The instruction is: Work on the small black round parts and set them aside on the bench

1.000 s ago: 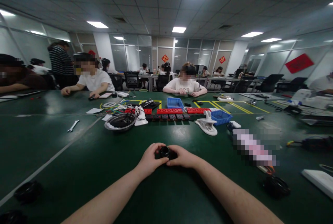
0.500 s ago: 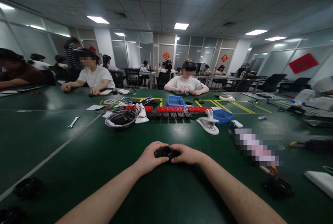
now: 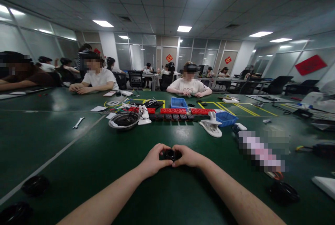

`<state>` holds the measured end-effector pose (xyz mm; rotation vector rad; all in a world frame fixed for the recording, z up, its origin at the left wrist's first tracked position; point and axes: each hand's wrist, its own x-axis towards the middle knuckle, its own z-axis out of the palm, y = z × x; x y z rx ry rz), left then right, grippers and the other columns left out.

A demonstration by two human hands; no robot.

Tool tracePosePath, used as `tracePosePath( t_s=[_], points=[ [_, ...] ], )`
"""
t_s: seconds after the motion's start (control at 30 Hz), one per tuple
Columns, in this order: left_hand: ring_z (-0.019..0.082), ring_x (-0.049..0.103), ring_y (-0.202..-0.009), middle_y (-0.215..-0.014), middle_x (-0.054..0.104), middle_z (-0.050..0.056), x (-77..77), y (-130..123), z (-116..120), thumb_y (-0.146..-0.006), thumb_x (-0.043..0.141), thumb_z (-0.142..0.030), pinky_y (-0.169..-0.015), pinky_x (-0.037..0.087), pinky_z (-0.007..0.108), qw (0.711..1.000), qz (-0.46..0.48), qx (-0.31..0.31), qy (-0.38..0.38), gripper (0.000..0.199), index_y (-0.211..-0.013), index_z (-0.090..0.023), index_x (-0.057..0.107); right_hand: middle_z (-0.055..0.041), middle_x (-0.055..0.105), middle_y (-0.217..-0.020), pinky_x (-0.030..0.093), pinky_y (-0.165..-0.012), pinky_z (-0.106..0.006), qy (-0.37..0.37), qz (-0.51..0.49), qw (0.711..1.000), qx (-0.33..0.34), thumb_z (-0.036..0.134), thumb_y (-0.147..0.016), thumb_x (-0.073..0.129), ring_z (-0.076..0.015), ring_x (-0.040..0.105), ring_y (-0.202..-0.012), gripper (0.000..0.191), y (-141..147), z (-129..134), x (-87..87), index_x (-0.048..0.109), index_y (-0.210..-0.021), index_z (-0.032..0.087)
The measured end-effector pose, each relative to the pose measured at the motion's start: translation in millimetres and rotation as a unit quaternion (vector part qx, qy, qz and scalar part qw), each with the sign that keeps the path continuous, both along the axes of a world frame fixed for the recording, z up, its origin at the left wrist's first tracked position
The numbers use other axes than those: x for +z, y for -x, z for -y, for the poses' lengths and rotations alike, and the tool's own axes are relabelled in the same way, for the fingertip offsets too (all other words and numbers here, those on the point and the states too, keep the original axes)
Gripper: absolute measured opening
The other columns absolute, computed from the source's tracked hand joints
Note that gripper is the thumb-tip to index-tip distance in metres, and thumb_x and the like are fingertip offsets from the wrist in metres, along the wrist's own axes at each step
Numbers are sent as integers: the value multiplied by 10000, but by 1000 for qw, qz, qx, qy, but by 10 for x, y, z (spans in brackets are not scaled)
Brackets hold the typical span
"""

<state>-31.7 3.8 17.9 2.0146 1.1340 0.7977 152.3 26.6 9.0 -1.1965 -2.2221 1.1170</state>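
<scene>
Centrally, just ahead of us on a dark green table [image 3: 167, 200], we see a small black cylindrical part [image 3: 170, 154] held between two bare hands. It sits directly between them, with neither hand clearly nearer; its round opening faces up and slightly toward us, so we judge its axis to be close to upright. The left hand [image 3: 155, 159] curls around its left side and the right hand [image 3: 187, 156] around its right, fingers on the far side and thumbs on the near side, both gripping it. The thumb tips come close together in front (whether they touch, we cannot tell). Both forearms reach forward from the lower edge and angle inward, wrists low over the table. Well apart from the hands, we find black rings at the lower left [image 3: 35, 185] and a similar black ring at the right [image 3: 284, 193].
</scene>
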Motion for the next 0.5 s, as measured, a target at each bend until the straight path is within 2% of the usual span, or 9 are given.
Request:
tracePosePath(
  t_s=[0.1, 0.2, 0.27, 0.37, 0.5],
  points=[
    [177, 480, -779, -880, 494, 24, -48, -49, 15, -569, 670, -281, -663, 399, 269, 998, 2, 57, -12, 353, -877, -177, 532, 30, 502, -683, 320, -511, -207, -79, 73, 991, -80, 376, -476, 715, -125, 457, -626, 418, 111, 46, -72, 482, -749, 162],
    [188, 484, -798, -866, 496, 27, -88, -76, 13, -592, 648, -274, -683, 404, 288, 994, 9, 101, -40, 314, -862, -176, 523, -16, 519, -686, 320, -547, -254, -190, 165, 956, -149, 459, -567, 630, -161, 467, -643, 361, 225, 135, -91, 491, -710, 158],
    [190, 485, -805, -874, 497, 29, -98, -69, 6, -605, 637, -273, -685, 406, 290, 994, 11, 94, -51, 304, -871, -179, 522, -49, 537, -715, 329, -611, -302, -240, 207, 935, -161, 489, -625, 567, -200, 484, -699, 347, 253, 189, -60, 510, -701, 155],
    [182, 484, -793, -889, 498, 28, -78, -31, -3, -621, 625, -273, -677, 404, 279, 997, 13, 59, -49, 313, -905, -186, 526, -65, 551, -790, 339, -680, -343, -231, 207, 940, -139, 531, -587, 586, -232, 494, -772, 429, 205, 222, 24, 538, -790, 156],
    [167, 481, -767, -879, 500, 16, -28, 24, -14, -639, 612, -272, -661, 394, 259, 999, 11, 15, -35, 315, -936, -202, 532, -62, 523, -1018, 360, -766, -332, -150, 72, 986, -22, 425, -535, 680, -223, 481, -905, 633, 87, 180, 110, 462, -1082, 193]
  ],
)
